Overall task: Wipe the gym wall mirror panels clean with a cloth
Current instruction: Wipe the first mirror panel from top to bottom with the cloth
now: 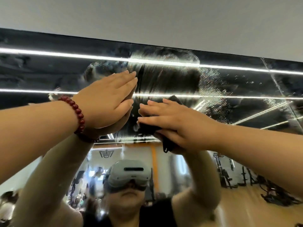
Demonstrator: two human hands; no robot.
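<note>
Dark cloth (148, 126) (under R hand (177, 122)) on mirror (229, 82)

— Is there any writing to read here?

— No words or numbers. The only sign is a dark emblem (106, 154) reflected in the mirror (49, 76), standing on a pale wall of the gym behind the person.

— What does the emblem look like?

— An angular shield-like shape made of stacked bars. It has no letters I can make out.

— Anything on the headset (129, 176) in the reflection?

— A tiny mark sits on its white front, too small and blurred to read.
</note>
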